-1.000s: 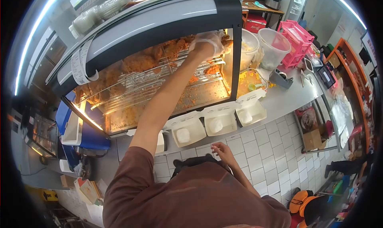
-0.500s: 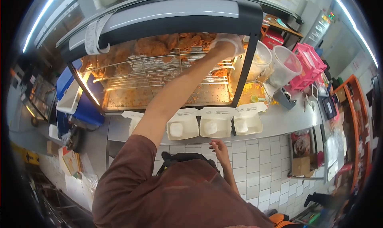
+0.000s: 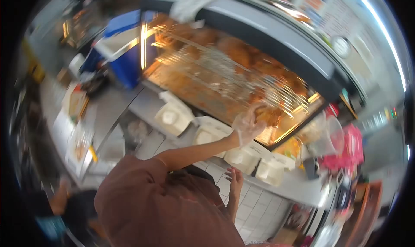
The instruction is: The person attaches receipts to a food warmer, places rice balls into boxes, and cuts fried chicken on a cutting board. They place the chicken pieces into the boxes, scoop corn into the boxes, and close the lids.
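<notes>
My left hand, in a clear plastic glove, is at the front opening of the heated display case. Its fingers close round a golden-brown piece of fried chicken, blurred by motion. More fried pieces lie on the wire rack inside. Below the case stand several open paper boxes, white inside; the leftmost holds a white rounded lump. My left wrist passes over the middle boxes and partly hides them. My bare right hand hangs near the counter edge, fingers loosely bent and apart, holding nothing.
A blue cooler box stands left of the case. To the right are a clear plastic tub and a pink basket. A metal counter runs below. Another person's arm shows at lower left.
My left hand has come from the case's right rear to its front, now with fried chicken in it. The view has turned and tilted. My right hand stays low and empty.
</notes>
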A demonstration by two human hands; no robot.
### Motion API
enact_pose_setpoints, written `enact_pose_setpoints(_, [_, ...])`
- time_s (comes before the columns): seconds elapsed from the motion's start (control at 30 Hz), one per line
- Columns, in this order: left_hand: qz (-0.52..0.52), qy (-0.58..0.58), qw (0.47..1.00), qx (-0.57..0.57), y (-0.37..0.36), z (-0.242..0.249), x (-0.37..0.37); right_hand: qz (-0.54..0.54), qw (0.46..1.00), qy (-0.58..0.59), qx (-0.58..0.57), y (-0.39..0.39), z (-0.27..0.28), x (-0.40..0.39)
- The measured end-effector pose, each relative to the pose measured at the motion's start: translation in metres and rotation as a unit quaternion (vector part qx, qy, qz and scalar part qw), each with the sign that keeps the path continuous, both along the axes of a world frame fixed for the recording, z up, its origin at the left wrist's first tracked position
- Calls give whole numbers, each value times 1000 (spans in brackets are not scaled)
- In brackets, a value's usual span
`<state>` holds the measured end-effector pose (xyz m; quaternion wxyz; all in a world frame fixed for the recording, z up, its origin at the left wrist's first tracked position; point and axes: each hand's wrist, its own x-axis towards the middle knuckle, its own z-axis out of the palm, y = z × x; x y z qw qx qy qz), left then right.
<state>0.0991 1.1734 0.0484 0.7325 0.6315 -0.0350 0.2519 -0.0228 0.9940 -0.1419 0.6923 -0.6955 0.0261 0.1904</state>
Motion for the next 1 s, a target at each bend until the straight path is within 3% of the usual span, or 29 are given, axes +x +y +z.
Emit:
enact_pose_setpoints(0.03, [-7, 91, 995, -48, 20, -10, -29, 13, 1000, -4, -1, 7, 3, 2])
enact_pose_setpoints(0.1, [-1, 63, 998, 12, 69, -96, -68, 80, 997, -2, -9, 26, 6, 9])
enact_pose_setpoints(0.13, [-36, 171, 975, -138, 91, -83, -117, 96, 995, -4, 0, 39, 6, 11])
enact_pose_setpoints(0.17, [-83, 103, 894, -428, 104, -120, -145, 156, 988, 2, -12, 50, 5, 13])
enact_pose_setpoints(0.23, [-28, 179, 884, -432, 143, -136, -224, 223, 975, 17, -10, 81, 0, 13])
enact_pose_setpoints(0.37, [113, 95, 851, -505, 192, -135, -364, 422, 904, 57, -38, 146, -27, 2])
enact_pose_setpoints(0.43, [255, 65, 818, -511, 217, -132, -420, 484, 871, 53, -65, 189, -39, -15])
enact_pose_setpoints(0.5, [323, 14, 782, -533, 242, -146, -477, 537, 837, 42, -97, 235, -55, -32])
enact_pose_setpoints(0.63, [346, -118, 747, -556, 282, -202, -568, 654, 750, -6, -102, 366, -77, -109])
enact_pose_setpoints(0.7, [326, -129, 757, -550, 295, -215, -605, 700, 704, -118, -31, 448, -94, -161])
enact_pose_setpoints(0.77, [390, -81, 721, -567, 308, -210, -632, 689, 681, -247, -16, 534, -86, -225])
enact_pose_setpoints(0.83, [392, -62, 714, -577, 324, -211, -659, 649, 714, -259, -45, 615, -79, -288])
enact_pose_setpoints(0.9, [378, -62, 712, -588, 344, -212, -687, 547, 756, -353, -66, 690, -102, -338])
enact_pose_setpoints(0.93, [362, -64, 704, -608, 344, -213, -692, 550, 755, -351, -72, 708, -115, -344])
enact_pose_setpoints(1.0, [349, -92, 716, -598, 356, -206, -709, 514, 745, -363, -222, 750, -121, -360])
